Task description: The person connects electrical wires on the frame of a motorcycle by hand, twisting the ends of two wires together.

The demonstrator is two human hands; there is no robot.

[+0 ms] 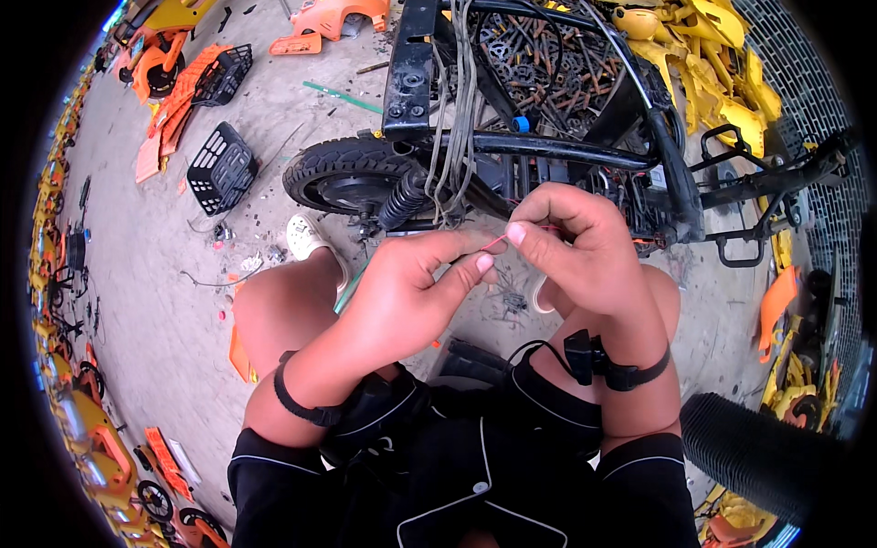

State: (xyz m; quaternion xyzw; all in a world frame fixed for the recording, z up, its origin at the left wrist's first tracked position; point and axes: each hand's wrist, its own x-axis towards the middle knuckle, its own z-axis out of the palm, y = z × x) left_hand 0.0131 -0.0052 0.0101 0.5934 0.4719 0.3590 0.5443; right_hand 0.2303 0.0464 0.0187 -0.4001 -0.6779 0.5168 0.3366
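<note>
Between my hands runs a thin red wire [494,243]. My left hand [416,288] pinches one part of it between thumb and forefinger. Close beside it, my right hand [580,242] is closed on the same wire with thumb and bent forefinger. Just beyond my hands stands a black scooter frame [557,146], with a fat-tyred wheel [352,173] and a coil spring shock [402,201] on its left. A bundle of grey cables [451,119] hangs over the frame's rail. Where the red wire goes behind my right hand is hidden.
A heap of rusty bolts and metal parts [548,64] lies behind the frame. Yellow plastic panels [722,55] are piled at the far right. Black baskets [222,169] and orange panels [183,100] lie on the concrete floor at left. A black ribbed hose [749,447] is near my right elbow.
</note>
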